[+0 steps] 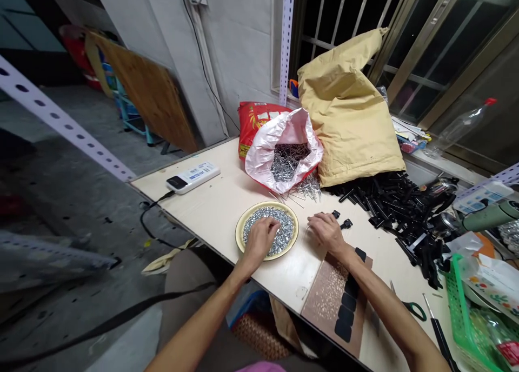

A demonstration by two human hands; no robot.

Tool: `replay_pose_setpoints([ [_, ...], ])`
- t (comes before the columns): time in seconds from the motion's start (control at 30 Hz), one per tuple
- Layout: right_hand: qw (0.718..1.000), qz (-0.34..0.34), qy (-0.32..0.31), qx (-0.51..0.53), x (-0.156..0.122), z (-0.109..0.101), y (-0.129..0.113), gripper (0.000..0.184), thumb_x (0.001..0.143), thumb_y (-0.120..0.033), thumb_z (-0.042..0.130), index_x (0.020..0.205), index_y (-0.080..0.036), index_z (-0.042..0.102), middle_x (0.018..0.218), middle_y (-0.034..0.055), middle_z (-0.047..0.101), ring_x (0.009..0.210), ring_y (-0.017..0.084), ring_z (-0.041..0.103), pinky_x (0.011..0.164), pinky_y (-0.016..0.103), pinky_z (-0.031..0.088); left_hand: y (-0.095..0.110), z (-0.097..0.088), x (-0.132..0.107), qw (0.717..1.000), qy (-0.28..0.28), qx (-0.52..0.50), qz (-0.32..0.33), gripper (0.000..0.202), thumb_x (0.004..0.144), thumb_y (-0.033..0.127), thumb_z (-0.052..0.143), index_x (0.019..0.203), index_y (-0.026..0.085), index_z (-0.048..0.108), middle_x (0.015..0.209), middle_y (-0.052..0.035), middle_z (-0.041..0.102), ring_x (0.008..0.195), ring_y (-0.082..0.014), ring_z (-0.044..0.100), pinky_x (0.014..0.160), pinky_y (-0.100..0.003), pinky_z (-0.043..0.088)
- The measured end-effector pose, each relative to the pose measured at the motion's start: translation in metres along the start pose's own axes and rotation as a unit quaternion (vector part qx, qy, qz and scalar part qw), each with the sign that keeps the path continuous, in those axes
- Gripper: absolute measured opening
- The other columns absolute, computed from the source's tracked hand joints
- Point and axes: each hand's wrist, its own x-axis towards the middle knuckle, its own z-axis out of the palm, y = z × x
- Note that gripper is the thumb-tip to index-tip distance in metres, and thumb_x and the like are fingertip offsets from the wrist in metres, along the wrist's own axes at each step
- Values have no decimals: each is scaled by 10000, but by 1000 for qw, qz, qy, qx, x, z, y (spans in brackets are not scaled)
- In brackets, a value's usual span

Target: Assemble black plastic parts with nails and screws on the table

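Observation:
A round yellowish bowl (239, 220) full of small shiny metal pieces, apparently nuts (288, 228), sits near the table's front edge. Over it is my left hand (260, 241), thumb and fingertips pinched together; whatever they hold is too small to name. To the right of the bowl, my right hand (326, 232) is low over the tabletop with its fingers bent together, and what is in them I cannot make out. Just beyond that hand lie small black plastic parts (346, 224). Behind the bowl, an open red bag with a pinkish-white lining (259, 158) holds many long metal screws or pins (288, 164).
A large tan paper sack (357, 123) stands behind a heap of black plastic parts (397, 199). Under my right forearm lies a brown board (324, 296) with black pads (344, 320). Scissors (416, 310), a screwdriver (440, 334) and a green basket (456, 307) are at right; a white power bank (193, 177) at left.

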Motion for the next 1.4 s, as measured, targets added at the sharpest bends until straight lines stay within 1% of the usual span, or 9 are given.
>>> replay_pose_setpoints([
  [0.03,998,30,51,26,1,-3,-9,295,962,-221,344,959,-182,636,918,103,656,925,221,557,815,398,441,3,-2,0,996,-6,-77,-51,135,749,277,570,675,180,627,698,-56,660,675,-205,594,659,-348,478],
  [0.1,988,79,103,84,3,-7,-31,290,962,-239,355,1063,-188,622,918,91,634,883,201,572,782,369,478,11,-6,-1,961,-25,-238,-141,230,697,386,640,717,158,644,687,-49,674,616,-177,601,611,-322,493],
  [0.2,981,108,82,139,4,-7,-63,310,955,-232,375,1166,-214,601,935,74,584,814,167,576,695,300,508,26,-9,-5,889,-24,-406,-210,400,529,459,769,724,133,645,635,-23,664,571,-137,594,592,-285,510],
  [0.33,987,108,58,105,3,1,-80,351,931,-182,397,1220,-242,588,882,52,524,769,151,549,670,271,503,42,-12,-15,856,-11,-469,-217,416,466,411,824,710,121,652,598,3,646,563,-104,588,612,-250,514],
  [0.63,988,134,55,50,-4,-9,-90,347,924,-170,395,1188,-232,610,842,46,513,703,139,536,620,247,482,53,-17,-25,872,-41,-457,-169,384,531,436,792,723,132,656,633,5,645,596,-112,601,678,-282,528],
  [0.77,982,167,70,45,-10,-14,-96,281,924,-196,415,1090,-210,642,857,58,564,736,151,570,658,263,493,53,-15,-28,892,-54,-423,-150,380,542,461,779,693,137,651,602,10,623,573,-114,587,628,-272,521],
  [0.93,975,195,97,34,-18,-16,-101,223,934,-241,431,943,-195,649,876,69,619,787,171,605,709,283,493,59,-13,-32,892,-83,-418,-153,392,522,416,795,774,132,697,650,-4,657,556,-108,581,609,-271,522],
  [1.13,970,228,83,-19,-28,-17,-106,275,961,-295,383,937,-199,639,858,66,623,736,163,601,624,254,449,62,-9,-37,912,-91,-379,-127,283,579,374,761,722,136,704,582,8,639,521,-112,587,579,-254,505],
  [1.4,972,221,65,-42,-37,-13,-100,264,961,-296,389,884,-197,621,832,66,626,734,163,590,619,251,425,59,-2,-40,913,-109,-374,-120,282,561,387,770,684,144,696,580,-2,649,507,-119,592,554,-252,500],
])
